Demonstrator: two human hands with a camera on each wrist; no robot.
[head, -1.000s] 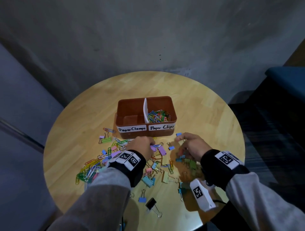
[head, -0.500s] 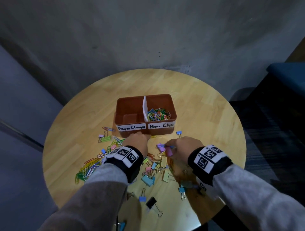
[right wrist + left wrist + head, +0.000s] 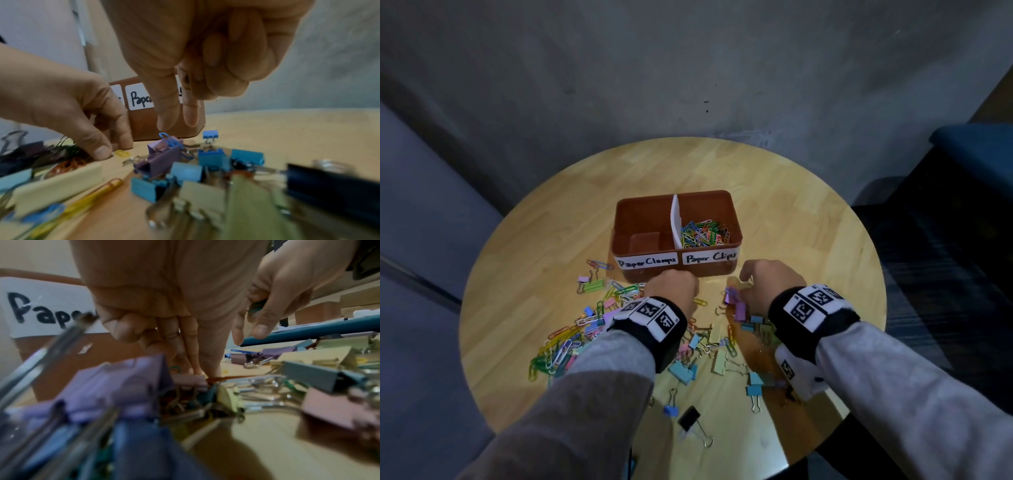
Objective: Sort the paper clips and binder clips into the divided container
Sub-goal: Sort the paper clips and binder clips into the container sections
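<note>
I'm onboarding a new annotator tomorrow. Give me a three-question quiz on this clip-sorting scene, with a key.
1. True or false: the Paper Clamps compartment already holds binder clips.
2. The divider in the container is: A white, B black, C green.
3. Fill in: the coloured paper clips inside the container lie in the compartment labelled ___.
Key: 1 false; 2 A; 3 Paper Clips.

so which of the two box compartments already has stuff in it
The right compartment, labelled Paper Clips, holds a heap of coloured paper clips; the left compartment, labelled Paper Clamps, looks empty.
</note>
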